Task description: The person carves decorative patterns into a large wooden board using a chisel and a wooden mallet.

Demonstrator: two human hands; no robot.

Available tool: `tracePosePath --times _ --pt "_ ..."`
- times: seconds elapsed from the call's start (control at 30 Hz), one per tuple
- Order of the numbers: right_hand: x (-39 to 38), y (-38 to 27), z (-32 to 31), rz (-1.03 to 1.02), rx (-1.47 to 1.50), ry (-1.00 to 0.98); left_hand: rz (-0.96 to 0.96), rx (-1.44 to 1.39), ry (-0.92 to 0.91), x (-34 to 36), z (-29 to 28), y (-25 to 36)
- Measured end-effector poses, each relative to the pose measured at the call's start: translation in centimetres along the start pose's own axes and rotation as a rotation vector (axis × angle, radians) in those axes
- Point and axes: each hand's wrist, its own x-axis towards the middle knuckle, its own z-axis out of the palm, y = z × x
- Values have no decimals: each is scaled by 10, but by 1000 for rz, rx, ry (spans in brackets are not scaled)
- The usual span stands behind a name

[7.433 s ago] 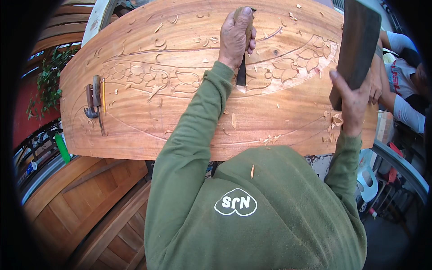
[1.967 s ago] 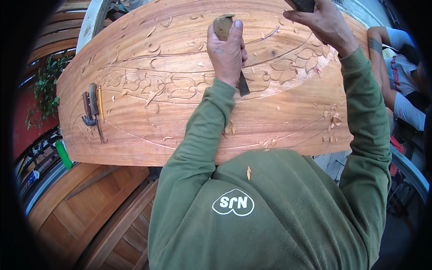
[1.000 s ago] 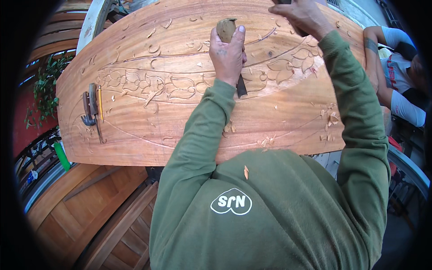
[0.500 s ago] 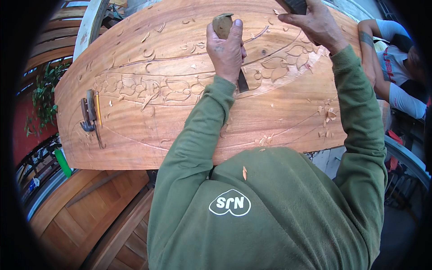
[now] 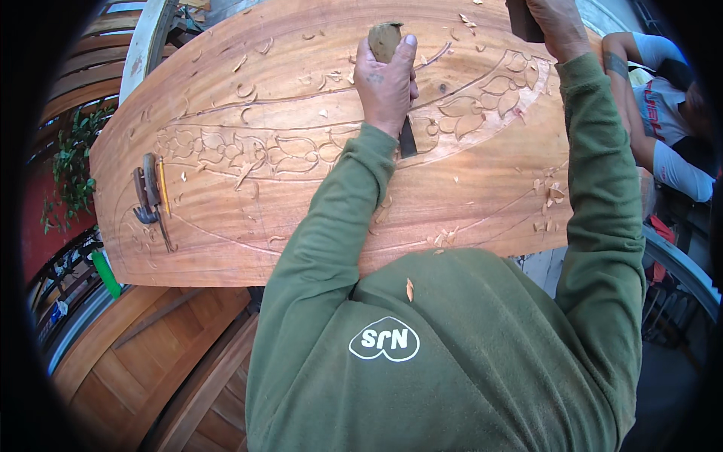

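Observation:
My left hand point(image 5: 385, 90) is wrapped around the wooden handle of a chisel point(image 5: 407, 142), whose rounded butt sticks up above the thumb. The dark flat blade comes out below the fist, its tip at the lower border of a carved leaf-and-flower band on a large wooden panel point(image 5: 316, 215). At the top right, my right hand point(image 5: 561, 32) grips a dark block-shaped mallet point(image 5: 525, 21), raised apart from the chisel and partly cut off by the frame edge. Curled wood shavings point(image 5: 446, 238) lie about the panel.
A hammer point(image 5: 144, 207), another wooden-handled tool point(image 5: 153, 181) and a yellow pencil point(image 5: 163, 184) lie at the panel's left end. Another person point(image 5: 666, 113) is close beyond the right edge. Panelled wooden doors point(image 5: 143, 339) lie below left.
My right hand and the mallet have moved up and to the right, away from the chisel. My left hand has shifted slightly right with the chisel.

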Motion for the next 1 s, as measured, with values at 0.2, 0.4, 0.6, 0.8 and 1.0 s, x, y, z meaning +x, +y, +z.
tracePosePath --times 0.2,0.4,0.6,0.8,1.0 --pt "-12 27 8 -133 -117 -3 38 -10 -73 -2 5 0" --pt "-6 15 -21 -95 -529 -688 -11 3 -79 -5 3 -5" --pt "-25 26 13 -405 -637 -643 -46 27 -87 -4 -1 -5" --pt "2 24 -1 6 -487 -334 -34 12 -76 -6 1 -6" --pt "-19 11 7 -245 -617 -777 21 8 -67 -13 3 -2"
